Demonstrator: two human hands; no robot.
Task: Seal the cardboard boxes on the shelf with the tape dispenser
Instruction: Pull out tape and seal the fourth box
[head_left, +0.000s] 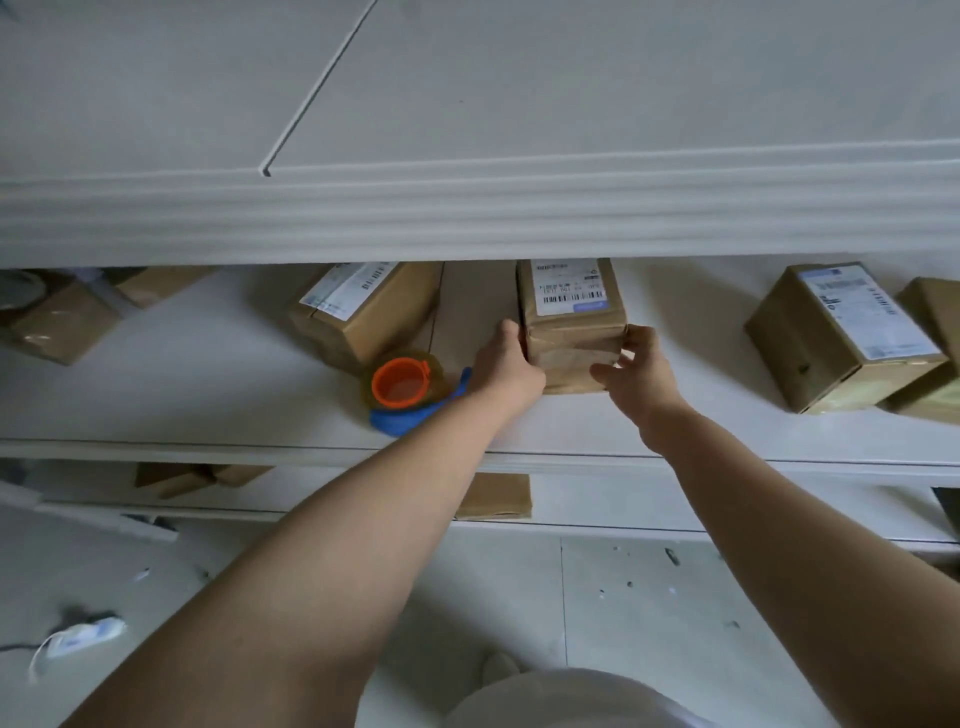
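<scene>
Box (571, 322) on shelf (208, 400): I see right hand (636, 374) half-open, grasping its near corner; left hand (506, 366) touches its side, grip unreadable.

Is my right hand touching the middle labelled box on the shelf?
Touching. In the head view, the right hand grips the middle box at its right front edge.

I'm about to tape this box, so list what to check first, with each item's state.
1. Box steadied between left hand and right hand: ok.
2. Dispenser on shelf beside left hand: ok.
3. A hand free for the dispenser: not ok.
4. Top seam sealed: cannot tell, label covers it.
5. Tape end ready: cannot tell.
</scene>
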